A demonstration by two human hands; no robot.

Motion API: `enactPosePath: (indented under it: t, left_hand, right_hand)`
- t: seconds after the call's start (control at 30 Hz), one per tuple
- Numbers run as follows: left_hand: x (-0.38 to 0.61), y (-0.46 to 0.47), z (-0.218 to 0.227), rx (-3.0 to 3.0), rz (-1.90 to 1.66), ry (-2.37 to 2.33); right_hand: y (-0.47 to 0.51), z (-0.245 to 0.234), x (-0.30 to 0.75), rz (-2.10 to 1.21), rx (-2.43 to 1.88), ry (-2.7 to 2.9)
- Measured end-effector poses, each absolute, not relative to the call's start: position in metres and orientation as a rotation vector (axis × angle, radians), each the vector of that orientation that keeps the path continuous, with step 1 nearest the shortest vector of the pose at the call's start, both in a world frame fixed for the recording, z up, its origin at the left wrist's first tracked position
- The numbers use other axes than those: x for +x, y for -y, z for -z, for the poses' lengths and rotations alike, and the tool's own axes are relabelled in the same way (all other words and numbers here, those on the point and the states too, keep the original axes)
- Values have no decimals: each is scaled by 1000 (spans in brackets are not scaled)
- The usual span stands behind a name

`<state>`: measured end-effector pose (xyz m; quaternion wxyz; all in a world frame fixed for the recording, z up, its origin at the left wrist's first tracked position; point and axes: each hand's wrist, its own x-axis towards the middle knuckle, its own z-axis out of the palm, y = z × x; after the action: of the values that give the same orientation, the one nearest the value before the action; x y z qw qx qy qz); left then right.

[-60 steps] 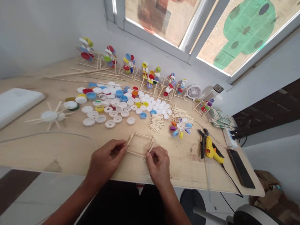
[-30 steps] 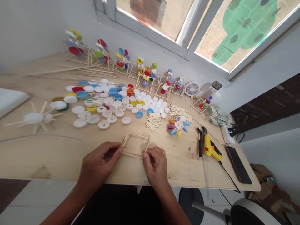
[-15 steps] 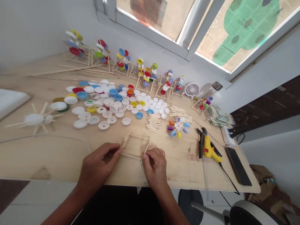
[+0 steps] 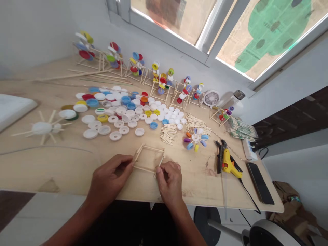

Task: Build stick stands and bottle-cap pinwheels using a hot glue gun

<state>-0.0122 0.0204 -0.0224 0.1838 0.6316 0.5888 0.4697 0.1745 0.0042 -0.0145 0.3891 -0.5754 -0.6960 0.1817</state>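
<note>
A small rectangular frame of thin wooden sticks [image 4: 146, 169] is held near the table's front edge. My left hand [image 4: 110, 177] pinches its left side between thumb and fingertips. The right side is pinched by my right hand [image 4: 169, 179], with the fingers curled. Beyond the frame lies a pile of short wooden sticks [image 4: 168, 133]. A wheel of coloured bottle caps [image 4: 196, 137] rests to the right of that pile, and many loose bottle caps [image 4: 124, 130], mostly white, spread behind my left hand.
To the right lie a yellow glue gun [image 4: 229, 164], black-handled pliers [image 4: 220, 153] and a phone [image 4: 260, 182]. Finished cap wheels on stick stands [image 4: 162, 89] line the wall beside a small white fan [image 4: 211, 98]. A white hub with radiating sticks [image 4: 42, 128] lies left.
The view has shifted slightly. Both hands keep their pinch on the stick frame, which has barely moved.
</note>
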Motion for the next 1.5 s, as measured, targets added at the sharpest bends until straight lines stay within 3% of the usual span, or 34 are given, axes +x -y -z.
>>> enactPosePath:
  t: [1.5]
  left_hand:
    - [-12,-20,17,1720,-1259,-1692]
  right_hand:
    - [-5,13,175,-457,-1487,1797]
